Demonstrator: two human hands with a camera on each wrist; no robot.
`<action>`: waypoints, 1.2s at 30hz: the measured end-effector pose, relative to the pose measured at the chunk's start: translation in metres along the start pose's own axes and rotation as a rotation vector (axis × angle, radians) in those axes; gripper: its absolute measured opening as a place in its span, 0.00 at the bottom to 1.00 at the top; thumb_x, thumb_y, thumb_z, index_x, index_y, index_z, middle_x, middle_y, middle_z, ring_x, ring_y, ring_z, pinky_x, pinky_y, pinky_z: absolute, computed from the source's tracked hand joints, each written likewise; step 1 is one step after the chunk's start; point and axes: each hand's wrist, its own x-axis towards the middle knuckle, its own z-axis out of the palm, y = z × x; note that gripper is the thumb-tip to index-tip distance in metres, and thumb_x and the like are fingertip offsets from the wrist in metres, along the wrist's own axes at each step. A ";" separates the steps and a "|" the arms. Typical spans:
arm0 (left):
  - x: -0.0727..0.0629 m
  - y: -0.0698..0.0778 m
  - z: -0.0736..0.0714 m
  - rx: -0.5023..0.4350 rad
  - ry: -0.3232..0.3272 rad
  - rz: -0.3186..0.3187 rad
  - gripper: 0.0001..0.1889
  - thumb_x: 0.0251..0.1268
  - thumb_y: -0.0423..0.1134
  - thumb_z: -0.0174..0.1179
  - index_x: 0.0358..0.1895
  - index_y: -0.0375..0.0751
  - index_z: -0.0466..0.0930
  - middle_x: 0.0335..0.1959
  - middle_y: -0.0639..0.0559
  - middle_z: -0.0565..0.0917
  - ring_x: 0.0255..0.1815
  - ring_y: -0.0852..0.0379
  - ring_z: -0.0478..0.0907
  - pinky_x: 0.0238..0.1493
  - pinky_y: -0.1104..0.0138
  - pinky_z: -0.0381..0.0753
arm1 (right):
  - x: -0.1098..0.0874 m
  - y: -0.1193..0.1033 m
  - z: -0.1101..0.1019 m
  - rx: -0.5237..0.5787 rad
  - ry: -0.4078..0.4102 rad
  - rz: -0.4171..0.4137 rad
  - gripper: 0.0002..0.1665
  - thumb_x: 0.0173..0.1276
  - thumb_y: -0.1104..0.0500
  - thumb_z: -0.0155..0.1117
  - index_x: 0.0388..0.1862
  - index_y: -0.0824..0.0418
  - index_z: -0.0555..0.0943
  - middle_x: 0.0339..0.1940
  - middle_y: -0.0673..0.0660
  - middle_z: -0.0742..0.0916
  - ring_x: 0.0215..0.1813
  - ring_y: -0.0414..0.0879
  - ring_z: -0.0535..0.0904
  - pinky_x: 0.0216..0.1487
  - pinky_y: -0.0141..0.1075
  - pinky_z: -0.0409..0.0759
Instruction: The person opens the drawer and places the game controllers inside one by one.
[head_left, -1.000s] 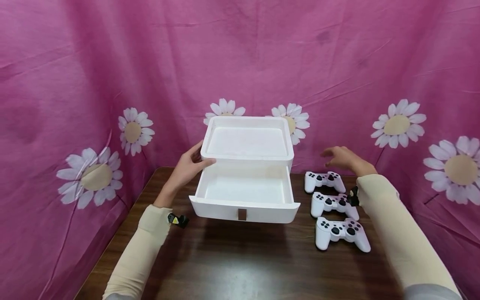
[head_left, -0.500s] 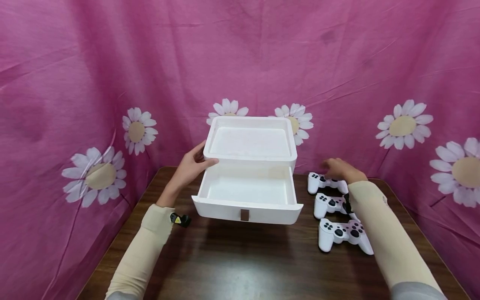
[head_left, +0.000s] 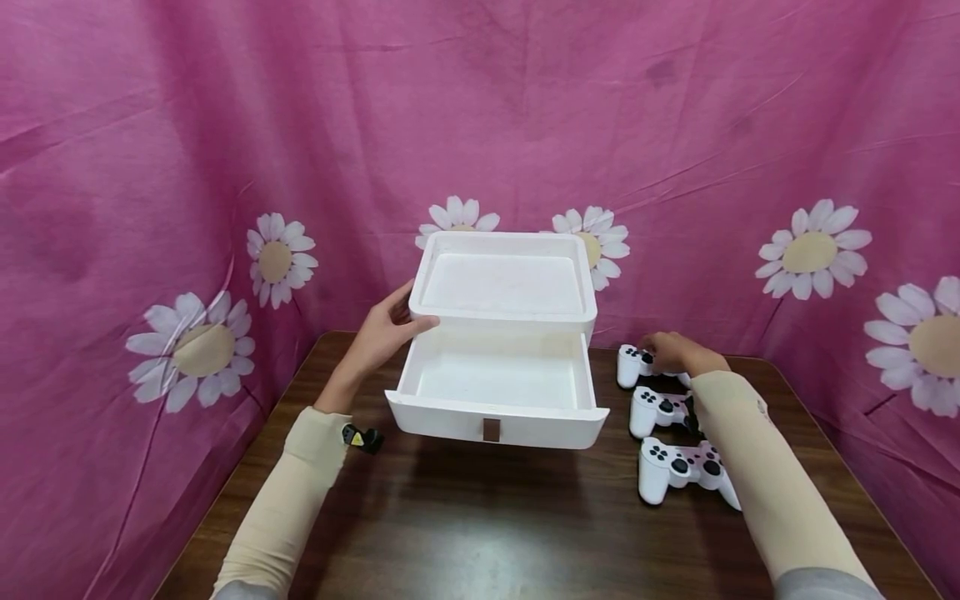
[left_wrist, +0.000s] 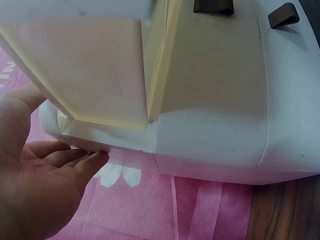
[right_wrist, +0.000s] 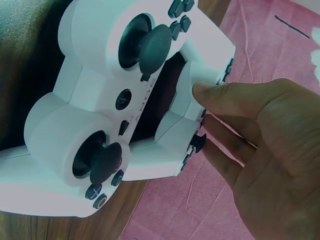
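Observation:
A white drawer unit [head_left: 502,317] stands at the back middle, its top drawer [head_left: 442,419] pulled out. My left hand [head_left: 378,337] holds the unit's left front corner, thumb over the front edge; its fingers [left_wrist: 95,162] lie along the side in the left wrist view. On the right, three white game controllers lie in a column. My right hand [head_left: 675,352] grips the farthest controller [head_left: 627,368], covering its right part in the head view. In the right wrist view the thumb [right_wrist: 215,92] is on its near side, the other fingers toward its far side.
The middle controller [head_left: 642,412] and nearest controller [head_left: 656,479] lie below the right forearm. Lower drawers with brown tabs [left_wrist: 283,16] are closed. A pink flowered cloth [head_left: 480,108] hangs behind the brown wooden table [head_left: 480,517].
My right hand has come left and down onto the farthest controller, its fingers closing on it. My left hand stays at the drawer unit. The head view has shifted slightly.

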 end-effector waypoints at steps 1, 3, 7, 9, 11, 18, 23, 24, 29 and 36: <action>0.000 0.000 0.000 0.002 0.002 -0.001 0.45 0.69 0.46 0.74 0.86 0.54 0.60 0.80 0.46 0.72 0.74 0.46 0.76 0.69 0.48 0.82 | 0.000 0.000 0.000 -0.004 -0.002 0.003 0.32 0.59 0.72 0.69 0.65 0.77 0.79 0.60 0.77 0.85 0.61 0.71 0.81 0.61 0.60 0.82; 0.000 0.000 0.000 0.009 0.004 -0.003 0.45 0.69 0.46 0.74 0.86 0.54 0.60 0.80 0.46 0.73 0.75 0.46 0.76 0.69 0.48 0.82 | 0.001 0.000 0.001 -0.018 -0.007 0.005 0.30 0.60 0.72 0.69 0.64 0.78 0.80 0.60 0.76 0.85 0.59 0.69 0.81 0.58 0.57 0.84; 0.000 0.000 -0.001 0.011 0.003 0.000 0.46 0.70 0.46 0.74 0.86 0.55 0.59 0.80 0.46 0.72 0.76 0.46 0.75 0.70 0.48 0.81 | 0.001 -0.002 0.002 -0.050 -0.007 0.010 0.30 0.57 0.74 0.67 0.61 0.78 0.81 0.60 0.76 0.85 0.56 0.65 0.81 0.51 0.49 0.83; 0.000 0.000 -0.001 0.005 0.003 0.003 0.46 0.70 0.46 0.74 0.86 0.55 0.59 0.80 0.46 0.72 0.76 0.46 0.75 0.70 0.48 0.81 | 0.000 -0.002 0.004 -0.088 0.011 -0.002 0.30 0.53 0.73 0.67 0.59 0.78 0.83 0.57 0.76 0.86 0.56 0.66 0.81 0.51 0.49 0.83; 0.000 -0.001 -0.001 0.006 0.001 0.006 0.46 0.70 0.46 0.74 0.86 0.55 0.59 0.81 0.47 0.72 0.76 0.46 0.75 0.70 0.47 0.81 | -0.002 -0.003 0.006 -0.111 0.021 0.000 0.30 0.54 0.73 0.67 0.59 0.77 0.83 0.56 0.75 0.86 0.59 0.69 0.80 0.55 0.52 0.83; 0.001 -0.002 -0.001 0.007 -0.001 0.012 0.45 0.70 0.45 0.74 0.86 0.54 0.59 0.81 0.47 0.71 0.75 0.45 0.75 0.70 0.47 0.81 | -0.008 -0.003 0.015 -0.013 -0.053 0.101 0.33 0.66 0.76 0.59 0.72 0.72 0.73 0.64 0.79 0.81 0.56 0.64 0.78 0.56 0.56 0.81; 0.001 -0.002 0.000 0.005 0.003 0.005 0.46 0.69 0.45 0.74 0.86 0.54 0.59 0.80 0.46 0.72 0.75 0.46 0.76 0.70 0.47 0.81 | -0.006 0.004 0.020 -0.095 -0.020 0.072 0.31 0.68 0.77 0.57 0.71 0.73 0.75 0.65 0.78 0.82 0.61 0.69 0.80 0.63 0.61 0.81; 0.001 -0.002 0.000 0.004 0.002 0.004 0.46 0.69 0.45 0.74 0.86 0.53 0.59 0.81 0.46 0.72 0.76 0.46 0.75 0.70 0.47 0.81 | -0.005 0.005 0.021 -0.112 -0.015 0.069 0.30 0.68 0.77 0.57 0.71 0.74 0.75 0.64 0.78 0.82 0.63 0.70 0.80 0.64 0.62 0.81; 0.001 -0.002 0.000 0.004 0.005 -0.001 0.46 0.69 0.46 0.74 0.86 0.53 0.59 0.81 0.47 0.71 0.76 0.46 0.75 0.71 0.47 0.80 | -0.001 0.009 0.024 -0.156 0.001 0.052 0.28 0.68 0.77 0.57 0.69 0.75 0.76 0.62 0.78 0.84 0.64 0.72 0.80 0.65 0.63 0.81; 0.001 -0.002 0.000 -0.003 0.009 -0.001 0.46 0.69 0.45 0.75 0.86 0.53 0.60 0.81 0.46 0.71 0.76 0.46 0.75 0.70 0.48 0.81 | 0.003 0.018 0.029 -0.146 0.021 0.038 0.28 0.69 0.77 0.56 0.69 0.73 0.78 0.60 0.77 0.85 0.61 0.71 0.82 0.61 0.63 0.82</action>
